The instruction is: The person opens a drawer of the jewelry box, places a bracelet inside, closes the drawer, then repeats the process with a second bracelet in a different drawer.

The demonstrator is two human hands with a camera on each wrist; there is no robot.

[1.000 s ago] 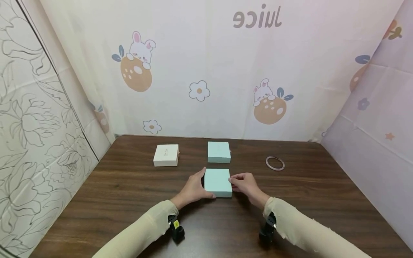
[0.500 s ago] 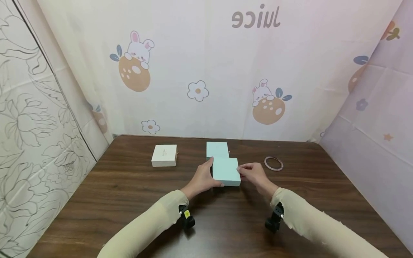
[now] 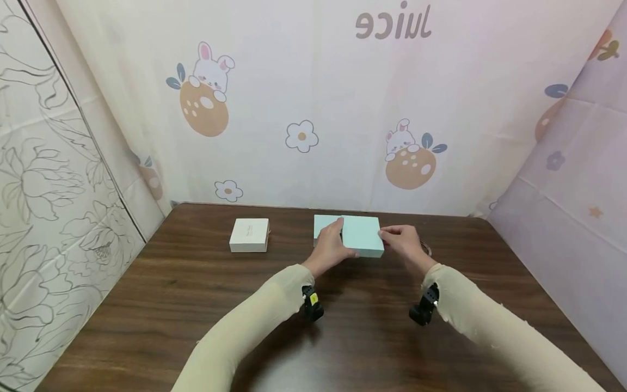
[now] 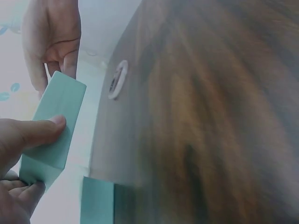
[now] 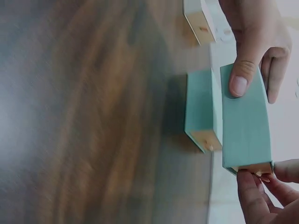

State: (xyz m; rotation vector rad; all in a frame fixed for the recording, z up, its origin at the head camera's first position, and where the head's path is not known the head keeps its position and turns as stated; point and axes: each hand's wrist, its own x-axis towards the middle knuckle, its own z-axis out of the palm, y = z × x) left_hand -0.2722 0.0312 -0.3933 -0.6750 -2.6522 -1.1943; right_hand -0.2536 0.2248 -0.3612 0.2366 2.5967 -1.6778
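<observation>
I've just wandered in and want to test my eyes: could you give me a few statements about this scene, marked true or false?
1. The left hand grips a mint-green box. True.
2. The right hand is away from that box. False: it pinches the box at one end.
3. A second mint-green box stands on the table. True.
4. In the head view, the white box is right of both mint-green boxes. False: it is left of them.

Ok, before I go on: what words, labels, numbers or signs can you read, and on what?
"Juice", mirror-reversed, on the back cloth.
White box: print on top, too small to read.
Yellow label on the left wrist's camera: too small to read.
Held mint box, second mint box: no lettering I can make out.
</observation>
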